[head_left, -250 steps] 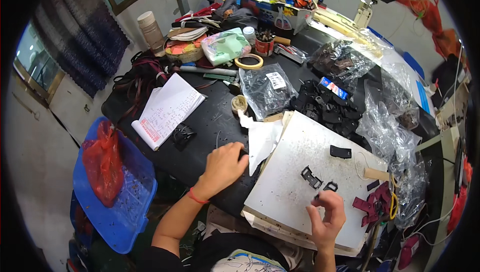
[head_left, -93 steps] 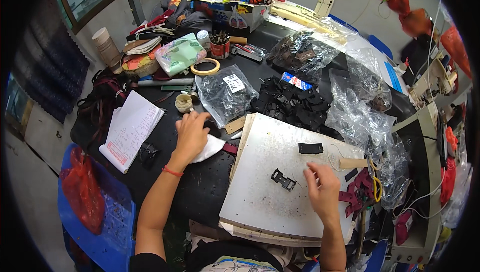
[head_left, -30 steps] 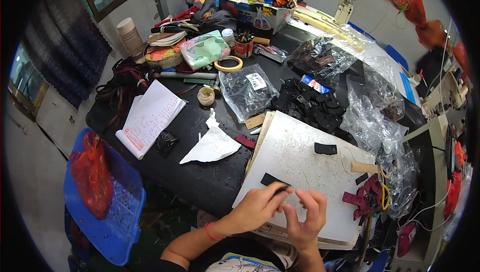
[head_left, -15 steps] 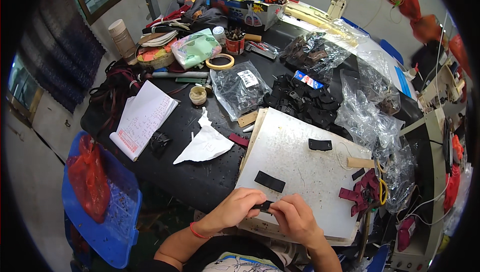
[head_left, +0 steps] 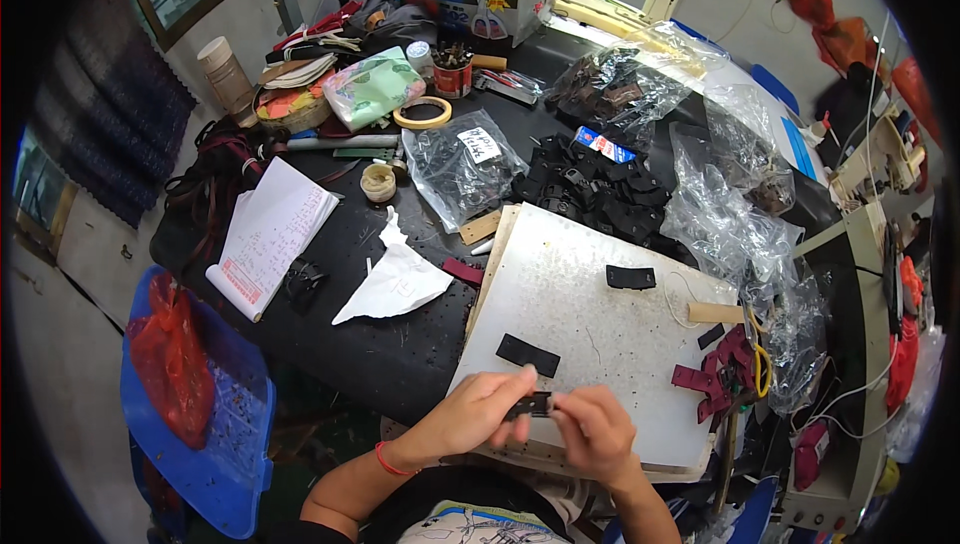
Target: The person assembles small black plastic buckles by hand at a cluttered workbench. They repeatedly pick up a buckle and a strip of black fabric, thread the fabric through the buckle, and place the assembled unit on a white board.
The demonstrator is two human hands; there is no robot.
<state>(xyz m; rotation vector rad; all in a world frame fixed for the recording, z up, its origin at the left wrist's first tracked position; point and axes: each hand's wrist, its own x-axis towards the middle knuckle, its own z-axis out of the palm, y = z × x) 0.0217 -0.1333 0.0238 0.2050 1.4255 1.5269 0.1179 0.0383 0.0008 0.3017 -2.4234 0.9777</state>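
Note:
A small black strap piece (head_left: pixel 533 404) is held level between my hands, above the near edge of a white board (head_left: pixel 560 244). My left hand (head_left: pixel 470 419) grips its left end, thumb above and fingers curled below. At the other end my right hand (head_left: pixel 597 431) pinches it between thumb and fingertips; a small pale glint shows there, too small to make out. Just beyond my left hand lies a flat black strip (head_left: pixel 528 355) on the board. A second black strip (head_left: pixel 631 277) rests farther off, toward the board's far right.
A heap of black pieces (head_left: pixel 590 189) sits behind the board, beside clear plastic bags (head_left: pixel 725 224). Maroon pieces (head_left: pixel 722 369) and yellow-handled scissors (head_left: pixel 763 372) lie at its right edge. To the left are torn white paper (head_left: pixel 395 284), a notepad (head_left: pixel 275 224) and a blue scoop-shaped bin (head_left: pixel 235 444).
My left thumb has lifted a little and more of the black strap piece shows between my hands. The whole view has shifted slightly; the things on the table keep their places.

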